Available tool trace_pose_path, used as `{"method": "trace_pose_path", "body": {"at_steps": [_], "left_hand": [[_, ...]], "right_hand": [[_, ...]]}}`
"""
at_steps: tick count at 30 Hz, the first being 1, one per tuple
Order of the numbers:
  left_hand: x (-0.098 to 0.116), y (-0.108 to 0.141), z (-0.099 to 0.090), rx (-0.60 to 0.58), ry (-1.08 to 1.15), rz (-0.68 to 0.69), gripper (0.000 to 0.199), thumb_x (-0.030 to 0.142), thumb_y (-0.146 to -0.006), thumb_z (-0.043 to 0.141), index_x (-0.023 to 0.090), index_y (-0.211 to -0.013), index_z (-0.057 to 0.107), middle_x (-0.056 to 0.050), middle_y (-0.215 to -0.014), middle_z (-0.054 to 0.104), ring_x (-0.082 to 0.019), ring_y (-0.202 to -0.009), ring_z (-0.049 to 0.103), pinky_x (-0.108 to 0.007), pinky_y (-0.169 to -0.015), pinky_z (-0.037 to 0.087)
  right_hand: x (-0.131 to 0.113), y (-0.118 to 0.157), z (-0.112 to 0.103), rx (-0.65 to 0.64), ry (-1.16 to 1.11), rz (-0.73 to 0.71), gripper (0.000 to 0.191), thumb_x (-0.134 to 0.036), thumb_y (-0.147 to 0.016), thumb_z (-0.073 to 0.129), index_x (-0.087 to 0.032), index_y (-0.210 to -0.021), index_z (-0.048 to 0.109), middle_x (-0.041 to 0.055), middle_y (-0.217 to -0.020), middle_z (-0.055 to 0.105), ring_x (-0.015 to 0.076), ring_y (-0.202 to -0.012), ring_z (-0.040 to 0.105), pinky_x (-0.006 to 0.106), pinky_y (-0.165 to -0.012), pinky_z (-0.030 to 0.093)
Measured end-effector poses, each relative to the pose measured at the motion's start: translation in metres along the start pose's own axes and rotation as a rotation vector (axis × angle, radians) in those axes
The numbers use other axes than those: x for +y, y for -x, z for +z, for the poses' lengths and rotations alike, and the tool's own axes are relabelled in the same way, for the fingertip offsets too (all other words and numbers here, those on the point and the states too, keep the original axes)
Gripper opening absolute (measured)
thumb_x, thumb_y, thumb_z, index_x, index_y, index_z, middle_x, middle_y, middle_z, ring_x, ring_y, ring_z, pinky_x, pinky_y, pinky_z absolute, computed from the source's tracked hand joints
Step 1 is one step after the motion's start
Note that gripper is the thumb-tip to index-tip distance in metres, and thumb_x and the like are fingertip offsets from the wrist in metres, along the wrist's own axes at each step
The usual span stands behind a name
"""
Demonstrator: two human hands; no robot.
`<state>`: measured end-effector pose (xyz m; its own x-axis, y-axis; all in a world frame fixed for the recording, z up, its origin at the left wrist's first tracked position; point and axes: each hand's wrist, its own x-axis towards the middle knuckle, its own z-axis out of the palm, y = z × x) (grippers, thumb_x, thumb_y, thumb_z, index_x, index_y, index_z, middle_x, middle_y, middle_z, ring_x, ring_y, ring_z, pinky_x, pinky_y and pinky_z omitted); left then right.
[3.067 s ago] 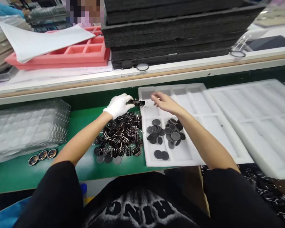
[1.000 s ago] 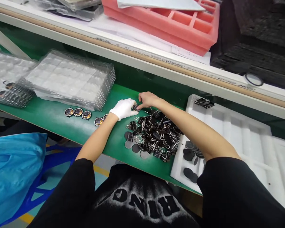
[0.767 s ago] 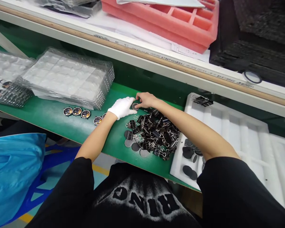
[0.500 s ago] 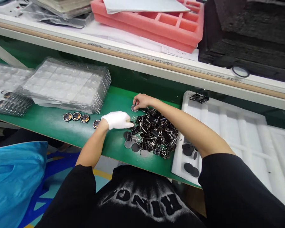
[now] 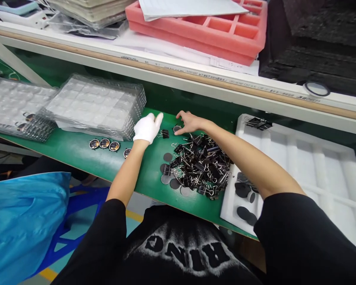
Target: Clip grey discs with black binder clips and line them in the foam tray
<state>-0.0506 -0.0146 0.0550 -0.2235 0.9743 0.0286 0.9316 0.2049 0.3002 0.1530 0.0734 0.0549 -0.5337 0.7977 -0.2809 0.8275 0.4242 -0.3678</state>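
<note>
My left hand (image 5: 147, 128), in a white glove, is over the green bench beside the clear trays. Its thumb stands apart from the fingers, with nothing visible between them. A black binder clip (image 5: 165, 133) lies just right of it. My bare right hand (image 5: 190, 122) has its thumb and fingers spread around a small round grey-centred disc (image 5: 176, 128) on the bench; the thumb is close to its edge. Below this hand is a pile of black binder clips (image 5: 201, 168). Flat dark and grey discs (image 5: 175, 183) lie along the pile's left and lower edge.
Stacked clear trays (image 5: 91, 105) stand at the back left. Several round pieces with shiny orange-and-black faces (image 5: 105, 143) lie before them. At right is a white foam tray (image 5: 280, 158) holding black discs (image 5: 243, 213). A shelf edge (image 5: 166, 73) crosses behind, carrying a pink foam tray (image 5: 195, 35).
My left hand has moved up, away from the clip pile. My right hand's fingers have spread from the disc. A binder clip now shows between my hands. The view has shifted slightly.
</note>
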Motion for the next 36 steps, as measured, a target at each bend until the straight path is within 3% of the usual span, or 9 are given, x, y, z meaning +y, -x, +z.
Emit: {"method": "trace_pose_path", "body": {"at_steps": [2,6,13,16,20,24,27,33,36], "left_hand": [[0.016,-0.006,0.005,0.154,0.038,-0.037,0.068,0.062,-0.111,0.018,0.020,-0.119,0.071,-0.019,-0.113,0.079,-0.035,-0.109,0.075,-0.044,-0.091,0.055],[0.036,-0.023,0.029,0.231,-0.012,-0.115,0.066,0.058,-0.111,0.024,0.012,-0.129,0.069,-0.028,-0.132,0.070,-0.041,-0.123,0.068,-0.053,-0.101,0.052],[0.017,-0.031,0.062,0.328,-0.011,-0.196,0.062,0.054,-0.111,0.027,0.016,-0.143,0.065,-0.027,-0.131,0.068,-0.044,-0.126,0.061,-0.063,-0.098,0.051],[0.011,-0.033,0.064,0.298,-0.039,-0.177,0.063,0.058,-0.109,0.032,0.019,-0.149,0.060,-0.024,-0.131,0.069,-0.044,-0.127,0.060,-0.061,-0.099,0.052],[0.013,-0.034,0.059,0.048,-0.192,-0.130,0.071,0.067,-0.105,0.041,0.020,-0.158,0.051,-0.024,-0.146,0.062,-0.046,-0.136,0.056,-0.058,-0.100,0.053],[0.015,-0.033,0.054,0.091,-0.208,-0.175,0.071,0.065,-0.106,0.040,0.018,-0.158,0.051,-0.025,-0.146,0.061,-0.047,-0.135,0.056,-0.061,-0.101,0.052],[0.013,-0.033,0.054,0.008,-0.197,-0.131,0.072,0.065,-0.106,0.040,0.018,-0.160,0.049,-0.025,-0.149,0.059,-0.047,-0.137,0.054,-0.060,-0.102,0.051],[0.015,-0.037,0.064,0.233,-0.083,-0.149,0.068,0.062,-0.110,0.028,0.017,-0.154,0.055,-0.024,-0.136,0.066,-0.044,-0.135,0.057,-0.059,-0.104,0.050],[0.017,-0.033,0.056,0.263,-0.048,-0.161,0.064,0.055,-0.112,0.024,0.017,-0.146,0.061,-0.022,-0.131,0.070,-0.040,-0.130,0.062,-0.055,-0.105,0.050]], "right_hand": [[0.003,-0.001,0.003,-0.001,0.061,-0.113,0.098,-0.039,-0.070,0.099,-0.023,-0.154,0.052,0.0181,-0.153,0.053,0.0332,-0.133,0.062,0.044,-0.110,0.054],[0.003,-0.007,0.006,-0.074,0.184,-0.156,0.070,-0.030,-0.080,0.091,-0.022,-0.145,0.064,0.0148,-0.140,0.063,0.0339,-0.131,0.063,0.045,-0.109,0.053],[0.009,-0.006,0.007,-0.010,0.149,-0.217,0.049,-0.031,-0.081,0.090,-0.022,-0.128,0.078,0.0121,-0.131,0.069,0.0330,-0.119,0.066,0.049,-0.107,0.048],[0.008,-0.005,0.009,-0.031,0.098,-0.268,0.048,-0.032,-0.079,0.092,-0.022,-0.124,0.080,0.0090,-0.121,0.073,0.0315,-0.116,0.066,0.047,-0.106,0.047],[0.000,-0.007,0.016,-0.035,0.067,-0.303,0.051,-0.033,-0.076,0.094,-0.020,-0.123,0.080,0.0097,-0.118,0.073,0.0315,-0.116,0.064,0.042,-0.101,0.050],[-0.009,-0.009,0.021,-0.005,0.060,-0.323,0.048,-0.030,-0.077,0.091,-0.017,-0.121,0.080,0.0103,-0.115,0.073,0.0300,-0.109,0.065,0.039,-0.095,0.051],[-0.014,-0.008,0.024,0.001,0.075,-0.351,0.047,-0.029,-0.078,0.090,-0.015,-0.121,0.078,0.0105,-0.115,0.073,0.0292,-0.107,0.065,0.039,-0.096,0.051],[-0.016,-0.009,0.025,0.004,0.089,-0.330,0.048,-0.029,-0.076,0.091,-0.016,-0.121,0.078,0.0117,-0.118,0.072,0.0313,-0.110,0.064,0.039,-0.097,0.051],[-0.018,-0.007,0.023,-0.001,0.104,-0.333,0.049,-0.027,-0.078,0.090,-0.016,-0.123,0.077,0.0118,-0.119,0.073,0.0307,-0.110,0.065,0.039,-0.099,0.050]]}}
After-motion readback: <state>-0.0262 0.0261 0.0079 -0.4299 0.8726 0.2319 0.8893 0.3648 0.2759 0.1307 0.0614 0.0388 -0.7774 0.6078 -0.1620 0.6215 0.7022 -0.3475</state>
